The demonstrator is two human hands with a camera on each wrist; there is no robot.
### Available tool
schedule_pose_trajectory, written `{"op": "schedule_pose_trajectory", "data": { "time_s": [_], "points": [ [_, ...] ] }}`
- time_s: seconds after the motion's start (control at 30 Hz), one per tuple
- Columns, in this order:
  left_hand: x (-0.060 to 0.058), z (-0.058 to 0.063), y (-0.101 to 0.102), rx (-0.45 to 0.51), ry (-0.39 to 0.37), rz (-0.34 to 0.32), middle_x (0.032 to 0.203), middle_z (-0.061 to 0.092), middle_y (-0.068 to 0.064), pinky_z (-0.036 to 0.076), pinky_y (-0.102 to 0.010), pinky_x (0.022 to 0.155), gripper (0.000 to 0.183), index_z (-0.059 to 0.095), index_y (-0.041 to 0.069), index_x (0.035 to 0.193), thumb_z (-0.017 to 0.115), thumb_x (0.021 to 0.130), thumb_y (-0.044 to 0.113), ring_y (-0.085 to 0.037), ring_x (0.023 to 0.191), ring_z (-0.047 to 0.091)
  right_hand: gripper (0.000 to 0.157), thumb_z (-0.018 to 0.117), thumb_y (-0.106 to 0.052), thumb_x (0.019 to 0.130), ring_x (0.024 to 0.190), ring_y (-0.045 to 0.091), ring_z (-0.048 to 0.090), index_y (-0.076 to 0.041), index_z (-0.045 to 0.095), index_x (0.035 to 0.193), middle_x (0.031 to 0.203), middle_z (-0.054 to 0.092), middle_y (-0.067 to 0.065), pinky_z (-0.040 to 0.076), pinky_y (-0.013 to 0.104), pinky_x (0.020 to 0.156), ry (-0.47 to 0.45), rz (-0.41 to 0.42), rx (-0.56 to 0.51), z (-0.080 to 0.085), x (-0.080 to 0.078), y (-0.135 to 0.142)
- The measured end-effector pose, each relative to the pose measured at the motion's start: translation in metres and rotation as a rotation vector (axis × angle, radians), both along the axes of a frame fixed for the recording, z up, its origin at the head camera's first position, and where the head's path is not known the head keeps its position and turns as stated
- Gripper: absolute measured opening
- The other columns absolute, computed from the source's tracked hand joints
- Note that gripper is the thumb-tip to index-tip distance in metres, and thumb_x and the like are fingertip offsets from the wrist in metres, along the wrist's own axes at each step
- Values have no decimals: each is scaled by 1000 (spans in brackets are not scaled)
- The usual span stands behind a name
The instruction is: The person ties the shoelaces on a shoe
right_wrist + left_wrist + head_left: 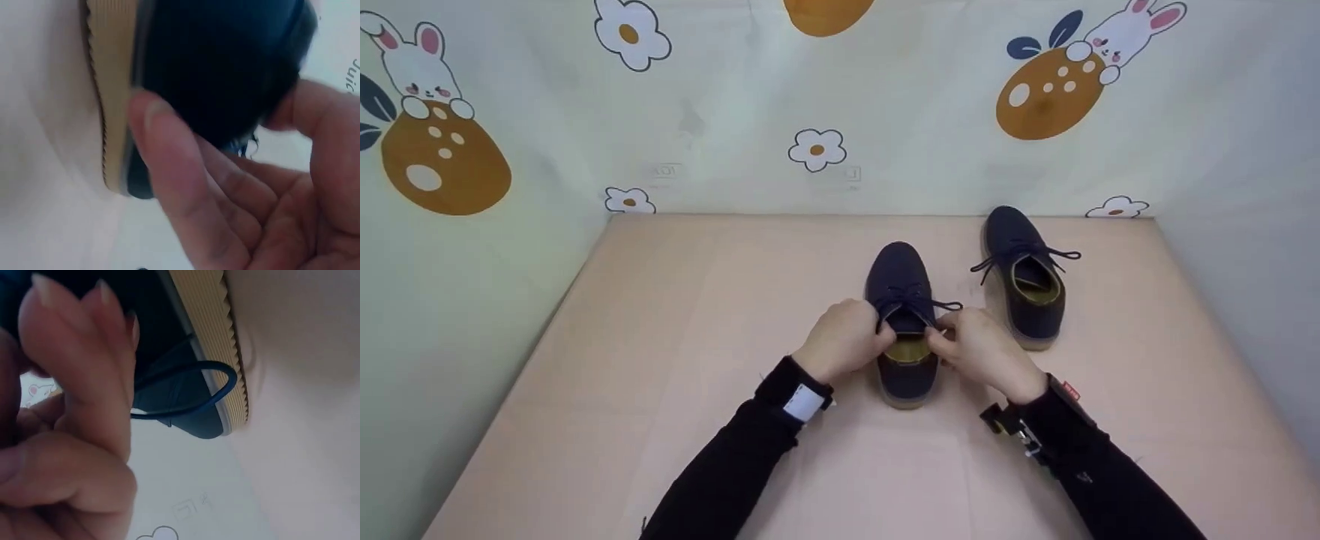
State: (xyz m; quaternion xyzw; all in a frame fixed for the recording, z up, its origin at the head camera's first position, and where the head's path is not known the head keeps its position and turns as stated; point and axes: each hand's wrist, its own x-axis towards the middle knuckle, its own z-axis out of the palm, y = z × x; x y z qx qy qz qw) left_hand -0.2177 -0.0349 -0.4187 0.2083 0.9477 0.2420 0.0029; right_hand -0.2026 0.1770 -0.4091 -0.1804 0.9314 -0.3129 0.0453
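A dark navy lace-up shoe (pixel 898 270) stands on its sole, toe pointing away from me, its laces tied in a bow. My left hand (pixel 846 339) pinches the left edge of its opening, thumb at the rim. In the left wrist view a lace loop (pixel 225 385) sticks out beside the curled fingers (pixel 84 354). On the opposite side, my right hand (pixel 986 352) grips the right edge of the opening. The right wrist view has that thumb at the rim and the fingers (pixel 180 157) along the shoe's outer side (pixel 208 62). Yellowish lining shows inside the heel.
A matching shoe (pixel 1039 322) with a tied bow stands to the right and farther back, toe near the back wall. Pale cloth (pixel 735 135) printed with rabbits and flowers hangs behind the pinkish tabletop (pixel 660 337) and along its sides.
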Motion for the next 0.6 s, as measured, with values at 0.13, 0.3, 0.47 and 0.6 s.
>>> {"op": "schedule_pose_trajectory", "data": {
  "time_s": [0.13, 0.3, 0.47, 0.6],
  "points": [
    [-10, -2, 0, -9, 78, 25, 60, 52, -2, 42, -33, 50, 38, 43, 16, 54, 59, 89, 18, -18, 51, 49, 24, 59, -18, 95, 49, 11, 51, -9, 64, 73, 58, 58, -5, 40, 27, 47, 42, -54, -51, -4, -8, -7],
    [-34, 3, -4, 30, 114, 67, 64, 56, -6, 46, -38, 54, 35, 49, 12, 58, 57, 92, 17, -22, 55, 52, 24, 59, -19, 95, 52, 12, 56, -8, 67, 76, 60, 60, -2, 45, 29, 51, 96, -104, -89, -1, -30, -15],
    [-55, 3, -5, 61, 57, 117, 68, 58, -7, 47, -37, 57, 33, 52, 10, 63, 55, 95, 17, -23, 60, 55, 25, 58, -25, 97, 55, 14, 59, -8, 72, 84, 62, 64, -1, 45, 30, 54, 51, -166, -73, 1, -52, -20],
    [-62, -9, -2, 110, 6, 141, 67, 57, -4, 46, -35, 56, 34, 50, 12, 64, 53, 98, 18, -21, 59, 54, 27, 58, -27, 97, 56, 15, 58, -9, 74, 86, 63, 65, 0, 43, 29, 54, -2, -209, -76, -9, -63, -19]
  ]
}}
